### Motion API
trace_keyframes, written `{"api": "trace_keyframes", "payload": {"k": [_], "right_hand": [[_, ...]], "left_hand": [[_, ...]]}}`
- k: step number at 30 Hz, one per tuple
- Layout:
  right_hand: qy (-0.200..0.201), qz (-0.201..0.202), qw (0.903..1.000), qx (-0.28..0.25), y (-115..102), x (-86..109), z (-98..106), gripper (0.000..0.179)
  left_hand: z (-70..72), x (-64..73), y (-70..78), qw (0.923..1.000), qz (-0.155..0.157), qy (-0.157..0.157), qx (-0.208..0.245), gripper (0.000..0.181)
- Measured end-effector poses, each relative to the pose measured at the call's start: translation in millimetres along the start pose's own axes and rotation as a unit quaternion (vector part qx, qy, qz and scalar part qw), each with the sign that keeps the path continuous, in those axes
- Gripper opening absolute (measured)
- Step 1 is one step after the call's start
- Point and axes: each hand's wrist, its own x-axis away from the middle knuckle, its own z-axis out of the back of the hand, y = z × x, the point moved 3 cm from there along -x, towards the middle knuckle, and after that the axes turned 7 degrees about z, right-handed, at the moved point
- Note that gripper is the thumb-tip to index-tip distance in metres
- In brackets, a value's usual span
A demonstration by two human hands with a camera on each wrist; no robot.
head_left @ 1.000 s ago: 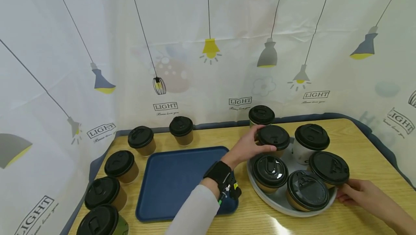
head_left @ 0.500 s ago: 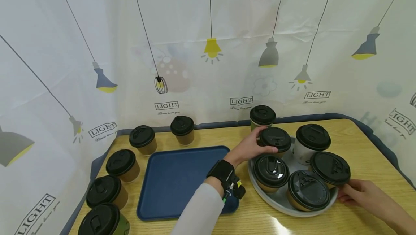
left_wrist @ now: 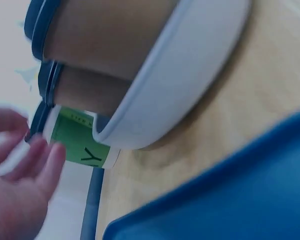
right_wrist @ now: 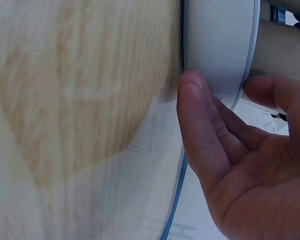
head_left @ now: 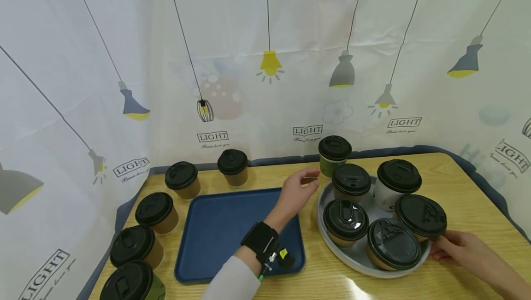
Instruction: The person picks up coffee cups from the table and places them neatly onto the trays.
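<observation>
A round grey tray (head_left: 332,249) holds several lidded coffee cups, among them a brown cup (head_left: 351,181) at its back left and a white cup (head_left: 397,182). My left hand (head_left: 295,195) is off the cups, its fingers loosely bent above the gap between the two trays, holding nothing. Just beyond its fingertips is a green coffee cup (head_left: 332,164), standing behind the round tray; its green side (left_wrist: 80,135) also shows in the left wrist view. My right hand (head_left: 464,249) pinches the round tray's rim (right_wrist: 220,50) at the right, thumb over the edge and fingers against the outer wall.
A blue rectangular tray (head_left: 224,235) lies left of the round tray, below my left forearm. Several lidded cups line the table's left and back edges, including a brown cup (head_left: 232,171) and a green-sided cup (head_left: 132,284). A printed curtain (head_left: 249,83) rises behind the table.
My left hand has let go of the brown cup at the round tray's back left and moved left, away from it. The right hand has stayed on the rim.
</observation>
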Motion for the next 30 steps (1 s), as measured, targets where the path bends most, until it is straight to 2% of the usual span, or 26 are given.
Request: {"api": "trace_keyframes", "payload": {"k": [2, 5, 8, 13, 15, 19, 24, 30], "right_hand": [[0.011, -0.004, 0.9999, 0.005, 0.3, 0.9, -0.4, 0.049], [0.025, -0.01, 0.9996, 0.007, 0.7, 3.5, -1.6, 0.051], [0.033, -0.013, 0.9994, -0.001, 0.4, 6.5, -3.6, 0.05], [0.038, -0.013, 0.9992, -0.002, -1.5, 8.5, -7.6, 0.046], [0.039, -0.014, 0.9991, 0.003, -1.8, 8.6, -8.8, 0.046], [0.037, -0.011, 0.9992, 0.008, -1.6, 8.6, -9.6, 0.045], [0.043, -0.009, 0.9989, 0.018, -0.5, 8.2, -5.9, 0.044], [0.056, -0.003, 0.997, 0.052, 5.8, 5.8, 6.9, 0.049]], "left_hand": [[2.7, 14.3, -3.9, 0.9995, 0.01, 0.027, -0.011, 0.034], [1.5, 33.2, -10.2, 0.9985, 0.041, 0.024, -0.028, 0.037], [-3.7, 47.5, -16.0, 0.9958, 0.083, -0.009, -0.038, 0.044], [-15.1, 59.8, -21.7, 0.9888, 0.132, -0.069, -0.013, 0.05], [-19.6, 60.7, -23.2, 0.9871, 0.136, -0.084, 0.009, 0.047], [-25.5, 60.2, -26.4, 0.9855, 0.135, -0.094, 0.041, 0.042], [-32.1, 59.9, -27.9, 0.9874, 0.123, -0.082, 0.057, 0.046], [-52.7, 53.6, -26.8, 0.989, 0.091, -0.07, 0.093, 0.046]]}}
